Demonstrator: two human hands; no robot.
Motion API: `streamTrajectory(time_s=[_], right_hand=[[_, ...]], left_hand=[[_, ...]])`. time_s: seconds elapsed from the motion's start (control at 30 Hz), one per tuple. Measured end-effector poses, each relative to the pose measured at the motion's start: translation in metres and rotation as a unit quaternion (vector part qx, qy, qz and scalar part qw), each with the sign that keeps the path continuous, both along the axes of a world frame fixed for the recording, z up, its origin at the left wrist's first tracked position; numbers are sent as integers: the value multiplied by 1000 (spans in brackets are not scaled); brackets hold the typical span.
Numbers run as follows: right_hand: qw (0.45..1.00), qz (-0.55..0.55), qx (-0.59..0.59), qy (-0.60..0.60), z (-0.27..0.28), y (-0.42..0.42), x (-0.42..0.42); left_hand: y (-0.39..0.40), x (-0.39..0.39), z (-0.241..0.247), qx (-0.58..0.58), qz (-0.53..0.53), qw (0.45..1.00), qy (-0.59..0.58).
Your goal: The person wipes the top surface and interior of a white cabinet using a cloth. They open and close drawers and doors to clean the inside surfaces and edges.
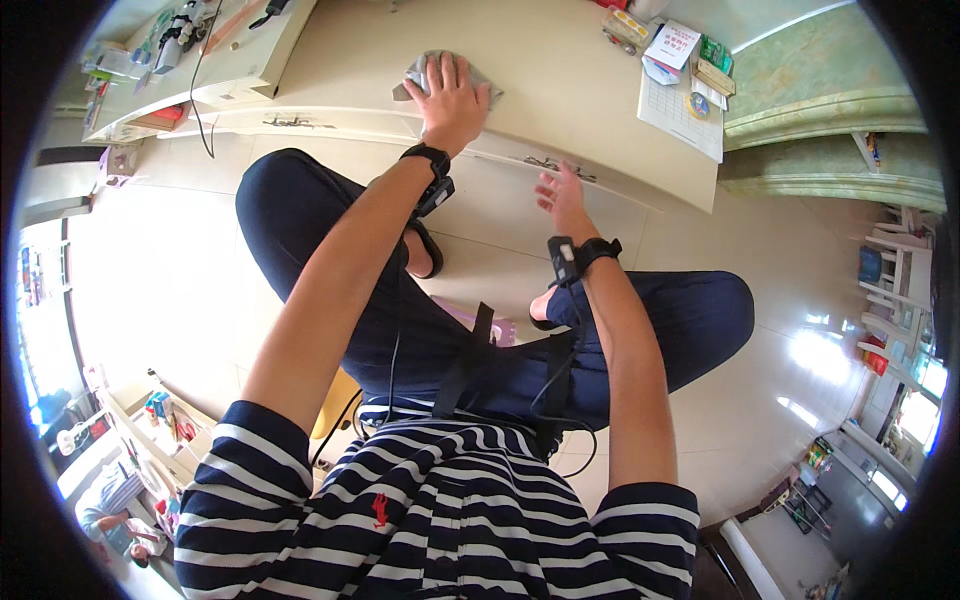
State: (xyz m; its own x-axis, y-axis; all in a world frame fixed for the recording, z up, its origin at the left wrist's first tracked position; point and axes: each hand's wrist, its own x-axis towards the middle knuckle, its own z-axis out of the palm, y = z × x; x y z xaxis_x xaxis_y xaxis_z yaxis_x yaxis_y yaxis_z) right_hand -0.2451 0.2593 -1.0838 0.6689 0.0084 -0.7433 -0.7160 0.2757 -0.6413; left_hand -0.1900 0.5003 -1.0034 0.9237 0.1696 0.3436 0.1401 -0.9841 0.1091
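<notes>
My left hand (451, 105) presses a grey cloth (491, 82) flat against the cream tabletop (562, 82), close to its near edge. The fingers are spread over the cloth, and folds show around them. My right hand (564, 196) hangs in front of the drawer front with nothing in it, its fingers loosely bent. Just beyond its fingertips is an ornate dark metal drawer handle (581, 174); I cannot tell whether they touch. A second such handle (298, 122) is on the drawer front further left.
At the right end lie a notepad (673, 45), a roll of tape (697, 105) and a printed sheet (667, 112). A cable (193, 97) hangs over the left cabinet (247, 67). A lilac plastic stool (504, 331) shows below my legs. Behind at left are people (124, 517).
</notes>
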Motion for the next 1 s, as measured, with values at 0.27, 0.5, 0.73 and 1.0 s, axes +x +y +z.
streamTrajectory(time_s=[0.27, 0.5, 0.73, 1.0], right_hand=[[997, -77, 23, 12, 9, 6, 5], [990, -126, 66, -9, 11, 9, -42], [988, -128, 89, 21, 15, 9, -72], [988, 148, 13, 46, 88, 6, -66]], left_hand=[[0, 5, -4, 7, -123, 992, -21], [-15, 7, 1, 30, -187, 982, -10], [-29, 16, 2, -20, -293, 956, 5], [-30, 28, 12, -74, -351, 933, 36]])
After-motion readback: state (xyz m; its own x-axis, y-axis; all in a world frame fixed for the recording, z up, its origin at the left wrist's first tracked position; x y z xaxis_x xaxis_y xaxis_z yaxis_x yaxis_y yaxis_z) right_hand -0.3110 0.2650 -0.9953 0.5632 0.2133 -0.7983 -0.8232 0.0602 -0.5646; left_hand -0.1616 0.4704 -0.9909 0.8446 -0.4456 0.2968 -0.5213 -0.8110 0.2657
